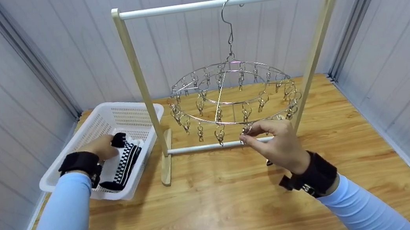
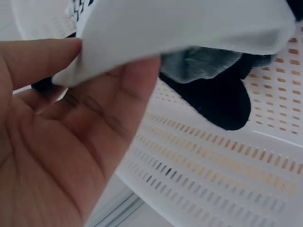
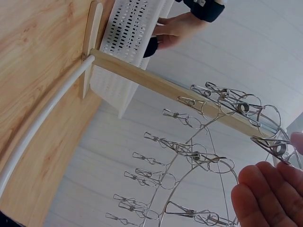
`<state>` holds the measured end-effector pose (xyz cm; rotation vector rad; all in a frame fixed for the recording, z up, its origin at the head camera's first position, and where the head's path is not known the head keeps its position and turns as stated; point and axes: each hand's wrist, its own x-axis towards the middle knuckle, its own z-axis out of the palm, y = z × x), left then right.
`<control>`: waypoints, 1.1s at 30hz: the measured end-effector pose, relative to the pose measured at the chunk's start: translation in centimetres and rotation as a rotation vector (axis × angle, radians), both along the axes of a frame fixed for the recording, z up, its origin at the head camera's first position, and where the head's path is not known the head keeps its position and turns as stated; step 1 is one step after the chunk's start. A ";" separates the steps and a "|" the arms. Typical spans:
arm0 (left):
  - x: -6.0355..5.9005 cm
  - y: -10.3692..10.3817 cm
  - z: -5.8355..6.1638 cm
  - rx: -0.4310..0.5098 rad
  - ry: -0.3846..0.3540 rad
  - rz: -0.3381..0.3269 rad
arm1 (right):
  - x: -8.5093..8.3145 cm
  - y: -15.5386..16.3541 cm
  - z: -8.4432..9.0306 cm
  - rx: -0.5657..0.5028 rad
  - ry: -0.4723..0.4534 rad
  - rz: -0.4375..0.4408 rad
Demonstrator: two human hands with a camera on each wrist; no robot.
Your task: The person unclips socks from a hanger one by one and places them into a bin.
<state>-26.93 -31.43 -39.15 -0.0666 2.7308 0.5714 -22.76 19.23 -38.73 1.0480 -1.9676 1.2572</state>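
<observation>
In the head view my left hand [image 1: 99, 146] reaches into a white perforated basket [image 1: 140, 107] on the left. Its thumb and fingers pinch a white sock [image 2: 142, 33] in the left wrist view. Black-and-white checkered socks [image 1: 126, 161] with black toes and heels lie in the basket. My right hand [image 1: 282, 146] is at the front edge of a round metal clip hanger [image 1: 226, 123]. Between thumb and index finger it pinches one metal clip [image 3: 279, 147], which bears no sock. The other fingers curl loosely beneath.
The hanger hangs by its hook [image 1: 229, 24] from the white top bar [image 1: 175, 9] of a wooden stand [image 1: 135, 68]. Several other clips dangle around its rings. Pale panelled walls [image 1: 3, 117] enclose the wood-grain surface [image 1: 209, 209].
</observation>
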 end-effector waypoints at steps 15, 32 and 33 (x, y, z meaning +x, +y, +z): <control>1.1 1.8 -1.0 -0.149 0.037 0.137 | 0.2 0.0 0.1 -0.008 -0.011 0.006; -0.5 1.7 2.7 -0.090 0.287 0.082 | 0.2 0.3 0.1 -0.002 -0.020 -0.003; -0.5 1.9 3.2 -0.086 0.318 0.083 | 0.2 0.3 0.1 -0.003 -0.021 -0.004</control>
